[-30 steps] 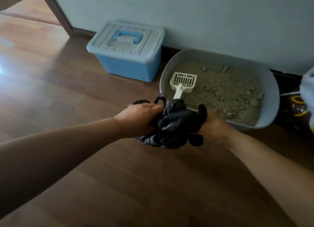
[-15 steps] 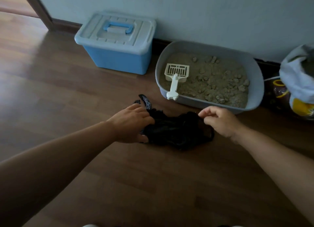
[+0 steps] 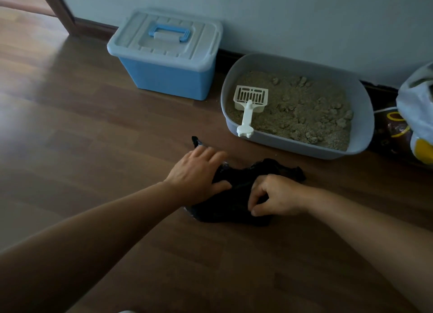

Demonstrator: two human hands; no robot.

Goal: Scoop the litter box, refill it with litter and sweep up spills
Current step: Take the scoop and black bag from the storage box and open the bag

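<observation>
Black crumpled plastic bag (image 3: 232, 207) lies on brown wooden floor (image 3: 117, 136), near the front of grey oval plastic litter box (image 3: 293, 147). Left hand (image 3: 199, 172) lies flat on the bag's left end, fingers spread and nearly straight. Right hand (image 3: 276, 195) is curled, fingertips pinching the bag's film. White slotted plastic scoop (image 3: 249, 106) rests in clumpy litter, handle over the box's rim. Blue plastic storage bin (image 3: 164, 78), lidded, sits left of the box.

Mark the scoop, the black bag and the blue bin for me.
scoop (image 3: 247, 117): head view, on its handle.
black bag (image 3: 239, 199): head view, crumpled middle.
blue bin (image 3: 168, 80): head view, front wall.
</observation>
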